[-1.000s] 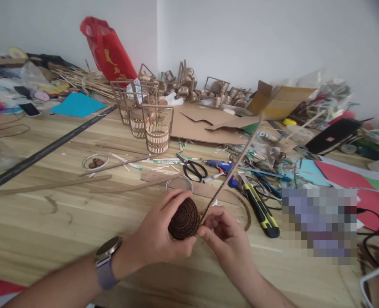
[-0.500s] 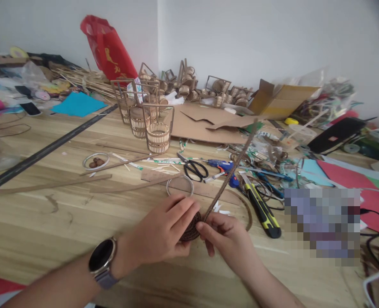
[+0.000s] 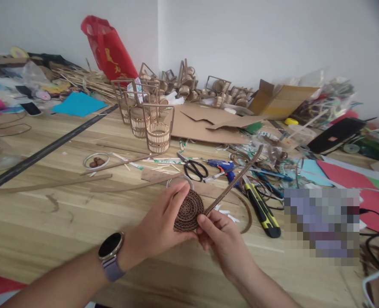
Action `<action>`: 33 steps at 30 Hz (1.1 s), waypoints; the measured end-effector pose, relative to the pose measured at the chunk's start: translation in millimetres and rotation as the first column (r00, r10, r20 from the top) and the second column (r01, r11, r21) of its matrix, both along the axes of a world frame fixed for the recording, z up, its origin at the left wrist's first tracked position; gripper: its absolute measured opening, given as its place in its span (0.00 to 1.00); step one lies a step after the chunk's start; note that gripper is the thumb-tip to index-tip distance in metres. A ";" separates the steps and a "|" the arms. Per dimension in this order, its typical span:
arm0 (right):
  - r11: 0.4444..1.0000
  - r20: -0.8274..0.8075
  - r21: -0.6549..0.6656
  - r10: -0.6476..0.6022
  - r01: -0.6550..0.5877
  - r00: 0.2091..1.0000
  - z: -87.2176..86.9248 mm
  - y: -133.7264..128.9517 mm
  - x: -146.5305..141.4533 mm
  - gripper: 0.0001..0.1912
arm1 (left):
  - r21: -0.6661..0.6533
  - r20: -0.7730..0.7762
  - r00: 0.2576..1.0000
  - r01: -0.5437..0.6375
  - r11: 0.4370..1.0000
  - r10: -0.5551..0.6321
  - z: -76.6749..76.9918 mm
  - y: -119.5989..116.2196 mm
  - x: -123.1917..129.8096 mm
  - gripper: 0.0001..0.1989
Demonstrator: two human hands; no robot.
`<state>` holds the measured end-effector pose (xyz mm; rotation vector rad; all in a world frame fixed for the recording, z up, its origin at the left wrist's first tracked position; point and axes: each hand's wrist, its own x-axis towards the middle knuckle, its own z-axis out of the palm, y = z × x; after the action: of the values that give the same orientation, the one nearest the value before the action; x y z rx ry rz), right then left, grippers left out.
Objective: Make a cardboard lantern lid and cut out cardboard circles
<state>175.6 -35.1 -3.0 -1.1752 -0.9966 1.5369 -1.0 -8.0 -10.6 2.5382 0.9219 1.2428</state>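
Brown coil (image 3: 191, 208) now faces up more openly from under the fingers, and its loose strip (image 3: 234, 182) leans lower than before. Coil sits bottom centre of the frame. Left hand (image 3: 162, 220) half curled round it, fingertips over the upper left edge, thumb below. Right hand (image 3: 224, 235) closed in a pinch where strip meets coil; the join is covered. Metal ring (image 3: 192, 183) partly hidden behind left fingers. Blurred blocks, lower right, beside the knife (image 3: 262, 208): contents unreadable.
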 end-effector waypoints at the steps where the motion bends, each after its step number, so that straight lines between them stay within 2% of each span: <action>1: 1.000 -0.001 -0.006 0.015 -0.015 1.000 -1.2 -0.3 -0.2 0.28 | -0.007 0.005 1.000 -0.014 1.000 0.014 -0.3 -0.8 0.5 0.48; 5: 0.996 0.088 -0.016 0.086 -0.085 0.992 -2.7 0.8 4.9 0.29 | 0.005 -0.003 1.000 -0.018 1.000 0.018 3.4 -2.7 -0.4 0.43; 11: 0.959 0.272 0.026 0.265 -0.282 0.925 2.7 5.1 18.3 0.32 | -0.006 -0.057 0.995 0.081 0.997 -0.081 10.5 -3.5 -6.5 0.40; 21: 0.867 0.294 -0.015 0.480 -0.498 0.827 7.3 11.8 37.0 0.32 | -0.064 -0.110 0.940 0.318 0.946 -0.323 22.2 -4.9 -12.0 0.34; 24: 0.870 0.303 -0.021 0.476 -0.493 0.826 10.7 11.9 37.8 0.32 | -0.119 -0.106 0.913 0.382 0.916 -0.394 21.1 -3.9 -12.4 0.34; 26: 0.901 0.295 -0.007 0.416 -0.434 0.860 10.0 11.5 35.3 0.31 | -0.102 -0.101 0.931 0.341 0.934 -0.351 17.2 -2.9 -10.9 0.36; 29: 0.963 0.250 0.008 0.260 -0.270 0.933 4.7 10.1 27.3 0.31 | -0.055 -0.077 0.985 0.150 0.987 -0.154 8.4 -2.3 -5.9 0.42; 31: 0.983 0.215 0.004 0.179 -0.184 0.960 0.7 8.6 21.1 0.31 | -0.055 -0.046 0.998 0.036 0.998 -0.038 3.4 -3.1 -1.9 0.45; 33: 0.988 0.192 -0.001 0.149 -0.152 0.970 -1.9 6.9 16.4 0.31 | -0.055 -0.008 1.000 -0.008 0.998 0.007 0.8 -4.5 1.2 0.46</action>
<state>192.0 -28.1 -4.9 -1.2805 -1.2465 1.5528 0.2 -12.5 -9.8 2.5012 0.9550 1.1932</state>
